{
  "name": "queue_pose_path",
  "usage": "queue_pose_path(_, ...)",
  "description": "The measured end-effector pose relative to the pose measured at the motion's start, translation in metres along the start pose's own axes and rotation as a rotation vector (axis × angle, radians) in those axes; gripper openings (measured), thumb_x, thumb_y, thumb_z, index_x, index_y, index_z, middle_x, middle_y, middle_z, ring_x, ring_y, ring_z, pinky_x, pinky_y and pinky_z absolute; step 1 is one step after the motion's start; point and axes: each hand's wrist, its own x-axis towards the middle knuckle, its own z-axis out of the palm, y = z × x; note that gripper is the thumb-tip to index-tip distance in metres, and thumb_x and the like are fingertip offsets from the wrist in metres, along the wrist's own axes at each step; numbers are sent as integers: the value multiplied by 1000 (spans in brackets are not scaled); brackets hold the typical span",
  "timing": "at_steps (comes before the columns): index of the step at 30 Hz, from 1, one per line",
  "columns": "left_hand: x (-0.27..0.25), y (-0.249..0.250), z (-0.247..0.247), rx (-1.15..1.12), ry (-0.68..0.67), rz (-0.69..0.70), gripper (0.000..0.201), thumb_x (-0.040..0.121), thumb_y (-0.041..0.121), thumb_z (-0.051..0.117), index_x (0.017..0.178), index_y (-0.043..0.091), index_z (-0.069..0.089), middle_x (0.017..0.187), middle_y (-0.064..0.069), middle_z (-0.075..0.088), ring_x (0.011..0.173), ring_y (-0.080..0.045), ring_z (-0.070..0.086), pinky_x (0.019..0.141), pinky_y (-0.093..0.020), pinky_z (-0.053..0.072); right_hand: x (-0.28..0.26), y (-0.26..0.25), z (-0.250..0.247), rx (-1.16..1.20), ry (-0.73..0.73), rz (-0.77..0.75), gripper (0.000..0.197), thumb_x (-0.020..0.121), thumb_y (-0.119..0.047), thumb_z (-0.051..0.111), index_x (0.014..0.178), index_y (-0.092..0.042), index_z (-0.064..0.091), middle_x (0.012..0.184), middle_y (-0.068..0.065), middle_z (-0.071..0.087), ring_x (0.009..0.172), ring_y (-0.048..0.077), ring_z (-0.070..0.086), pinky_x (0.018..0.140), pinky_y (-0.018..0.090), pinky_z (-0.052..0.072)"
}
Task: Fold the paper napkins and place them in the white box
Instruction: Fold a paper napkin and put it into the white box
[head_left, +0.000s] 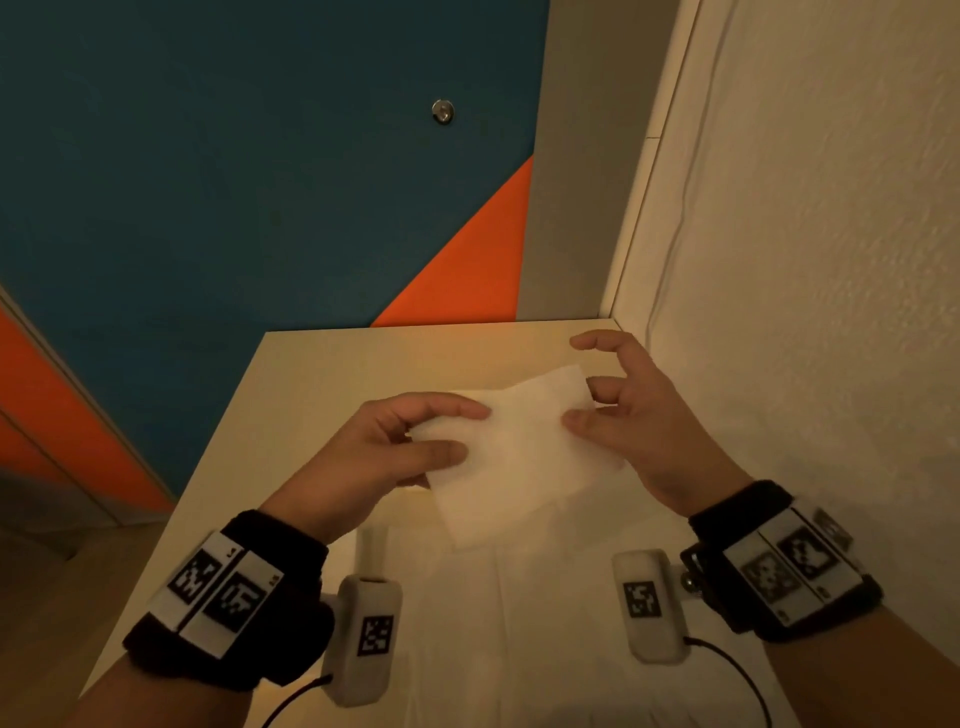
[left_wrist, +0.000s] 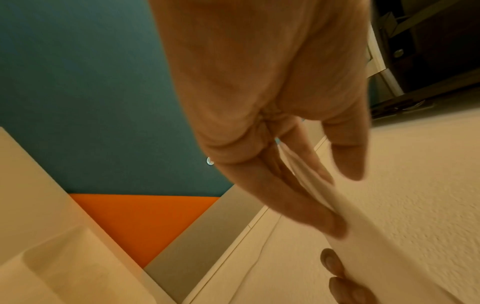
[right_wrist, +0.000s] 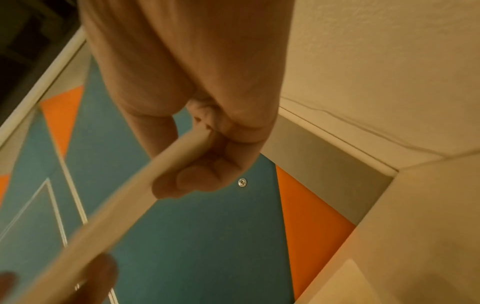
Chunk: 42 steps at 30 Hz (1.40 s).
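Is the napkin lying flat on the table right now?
No, the napkin is held up above the table, pinched at one end by the left hand and at the other by the right hand.

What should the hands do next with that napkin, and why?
Probably bring the two held ends together to make a fold. The left hand pinches one side of the napkin and the right hand pinches the other, holding it up over the table, and it looks mostly flat. The white box is not clearly in view, so folding seems to come first.
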Motion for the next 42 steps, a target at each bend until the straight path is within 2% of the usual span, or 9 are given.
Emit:
queue_pose_path(3,-3,4,2,117,-172,-85,33,70,29,70,103,25,74,115,3,69,104,-18,65,87,-31,54,5,-8,0,-164,-167,4,52,84,8,62,121,-25,46,85,17,70,70,31,68,63,40,57)
queue_pose_path(6,-2,3,17,145,-180,-108,24,84,8,67,106,17,73,111,-1,71,101,-20,67,89,-30,54,14,-13,5,-310,-274,-29,53,83,5,64,121,-28,47,76,20,62,63,37,59,60,36,51)
queue_pose_path(9,1,-8,24,213,-73,-86,28,84,-1,65,104,16,73,106,3,72,97,-13,67,87,-26,54,23,-10,10,-461,-294,-83,51,83,1,65,120,-28,48,59,-5,50,53,15,43,52,22,40)
queue_pose_path(13,-2,-31,11,168,173,-112,28,82,-4,65,99,17,74,108,5,70,94,-11,66,80,-25,56,31,11,11,-615,-187,-61,43,83,-11,68,117,-30,50,84,-5,60,60,14,55,64,28,48)
queue_pose_path(16,-12,-58,-14,185,362,-177,31,83,-3,64,100,23,71,112,12,63,94,-15,64,75,-28,57,32,47,1,-741,-128,34,35,84,-15,68,113,-27,52,88,-6,61,69,8,57,67,24,46)
queue_pose_path(21,-43,-113,-58,327,527,-370,32,84,-3,62,104,23,66,114,-4,59,86,-21,58,70,-32,48,20,117,-5,-855,-192,343,35,82,-22,71,114,-20,56,105,-2,56,87,12,54,80,25,46)
queue_pose_path(28,-76,-164,-92,447,558,-571,30,86,4,63,108,23,64,123,-12,56,98,-32,55,85,-40,46,0,177,7,-944,-321,545,70,78,-34,74,138,-21,39,138,-2,40,125,19,39,105,33,37)
queue_pose_path(34,-85,-175,-94,577,531,-590,31,85,5,64,106,27,62,127,-12,57,99,-27,52,89,-36,43,-2,187,14,-1107,-324,513,78,73,-40,76,139,-24,37,135,-4,36,124,22,36,101,39,39)
queue_pose_path(42,-85,-177,-90,631,521,-568,29,85,7,64,102,30,60,123,-10,57,97,-25,50,93,-38,40,-2,188,18,-1117,-299,497,59,74,-36,76,124,-26,47,118,-7,41,118,20,38,95,36,38)
